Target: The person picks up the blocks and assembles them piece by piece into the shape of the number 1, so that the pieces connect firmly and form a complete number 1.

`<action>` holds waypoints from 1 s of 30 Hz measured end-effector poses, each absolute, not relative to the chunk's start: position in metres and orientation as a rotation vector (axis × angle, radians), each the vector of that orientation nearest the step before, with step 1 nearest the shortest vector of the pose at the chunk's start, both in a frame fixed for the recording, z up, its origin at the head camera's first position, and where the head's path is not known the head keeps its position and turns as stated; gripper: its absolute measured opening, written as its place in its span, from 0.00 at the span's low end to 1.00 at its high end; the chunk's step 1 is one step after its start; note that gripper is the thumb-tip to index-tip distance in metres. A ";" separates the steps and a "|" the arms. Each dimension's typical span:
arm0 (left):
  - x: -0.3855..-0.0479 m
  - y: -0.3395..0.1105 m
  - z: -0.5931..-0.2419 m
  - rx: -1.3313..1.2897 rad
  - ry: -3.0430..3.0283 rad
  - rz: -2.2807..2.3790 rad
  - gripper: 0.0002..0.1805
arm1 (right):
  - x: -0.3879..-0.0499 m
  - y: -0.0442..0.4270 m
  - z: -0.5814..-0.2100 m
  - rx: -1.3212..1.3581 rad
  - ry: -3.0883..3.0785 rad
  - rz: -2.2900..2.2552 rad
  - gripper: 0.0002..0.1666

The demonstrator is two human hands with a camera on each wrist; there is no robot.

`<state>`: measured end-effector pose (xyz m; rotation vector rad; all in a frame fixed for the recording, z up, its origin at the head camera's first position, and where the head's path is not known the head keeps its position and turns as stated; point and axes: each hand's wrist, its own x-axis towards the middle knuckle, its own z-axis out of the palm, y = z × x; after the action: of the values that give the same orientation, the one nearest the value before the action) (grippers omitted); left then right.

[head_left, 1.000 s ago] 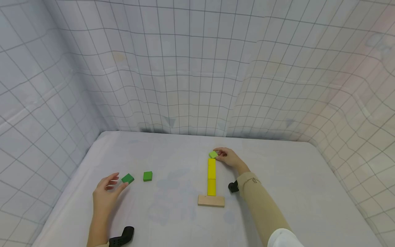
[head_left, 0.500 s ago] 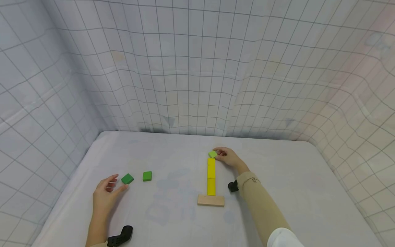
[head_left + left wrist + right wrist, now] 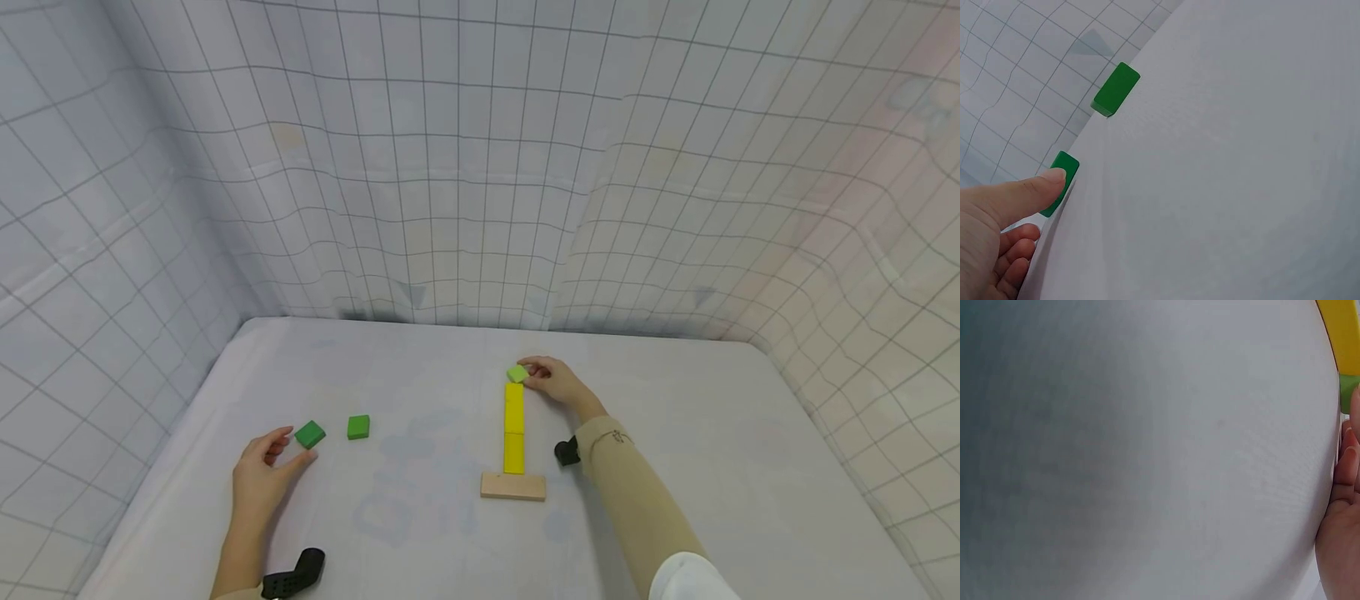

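So the lime block [image 3: 517, 373] looks like an easy one: I'd bet it's light, stiff painted wood, hard to break, maybe a bit slidey on the smooth faces, so a finger-and-thumb pinch on opposite sides should be plenty. The right hand [image 3: 555, 380] has pretty much that, pinching it from about 3 o'clock. It's at the 12 o'clock end of the two yellow blocks [image 3: 513, 410] on the table [image 3: 420, 367]; can't tell if they actually touch. The dark green block [image 3: 310, 434] should behave the same I reckon, and I'd go for its side edges. The left hand [image 3: 257, 477] is at its 8 o'clock, thumb and fingers spread apart; whether the thumb touches, I can't say. Both hands are well apart btw

Looks: the lime one is pale yellowy green, small, squarish, set cornerwise to the yellows. The other's a deeper, cooler green with rounded corners, also skewed. At its 3 o'clock there's a brighter green block [image 3: 358, 427], and a pale wooden plank [image 3: 513, 487] lies crosswise at the yellows' 6 o'clock end
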<state>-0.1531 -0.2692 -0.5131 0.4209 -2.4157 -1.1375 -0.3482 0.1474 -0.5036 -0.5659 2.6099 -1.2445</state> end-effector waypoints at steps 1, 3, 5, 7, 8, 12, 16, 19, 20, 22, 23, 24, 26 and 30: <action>-0.153 -0.269 -0.513 0.421 -2.418 -1.131 0.27 | -0.348 0.147 -0.504 -0.566 2.611 -1.242 0.20; -0.154 -0.269 -0.513 0.427 -2.421 -1.117 0.27 | -0.349 0.147 -0.504 -0.565 2.614 -1.235 0.20; -0.154 -0.269 -0.513 0.433 -2.422 -1.102 0.27 | -0.350 0.146 -0.503 -0.562 2.617 -1.225 0.20; -0.155 -0.268 -0.513 0.436 -2.419 -1.097 0.26 | -0.350 0.146 -0.503 -0.561 2.624 -1.213 0.20; -0.155 -0.268 -0.513 0.436 -2.419 -1.094 0.26 | -0.351 0.146 -0.502 -0.557 2.625 -1.212 0.20; -0.156 -0.267 -0.514 0.430 -2.416 -1.077 0.25 | -0.351 0.145 -0.502 -0.542 2.626 -1.208 0.20; -0.157 -0.267 -0.515 0.427 -2.415 -1.052 0.24 | -0.351 0.145 -0.502 -0.535 2.624 -1.207 0.20; -0.157 -0.267 -0.517 0.426 -2.410 -1.054 0.23 | -0.351 0.146 -0.503 -0.544 2.629 -1.203 0.20; -0.157 -0.267 -0.517 0.426 -2.411 -1.056 0.23 | -0.351 0.146 -0.504 -0.543 2.630 -1.204 0.20; -0.157 -0.267 -0.517 0.425 -2.412 -1.060 0.22 | -0.352 0.146 -0.505 -0.546 2.632 -1.203 0.20; -0.157 -0.267 -0.517 0.424 -2.412 -1.060 0.22 | -0.352 0.146 -0.505 -0.548 2.632 -1.203 0.20; -0.157 -0.267 -0.517 0.423 -2.412 -1.058 0.22 | -0.352 0.146 -0.506 -0.550 2.632 -1.202 0.20; -0.156 -0.267 -0.517 0.408 -2.407 -1.059 0.22 | -0.352 0.146 -0.506 -0.551 2.628 -1.207 0.20; -0.155 -0.265 -0.517 0.403 -2.400 -1.057 0.21 | -0.350 0.147 -0.505 -0.561 2.624 -1.206 0.20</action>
<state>-0.1551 -0.2651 -0.5169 0.4031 -2.3998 -1.0566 -0.3497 0.1469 -0.5050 -0.5610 2.6241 -1.2055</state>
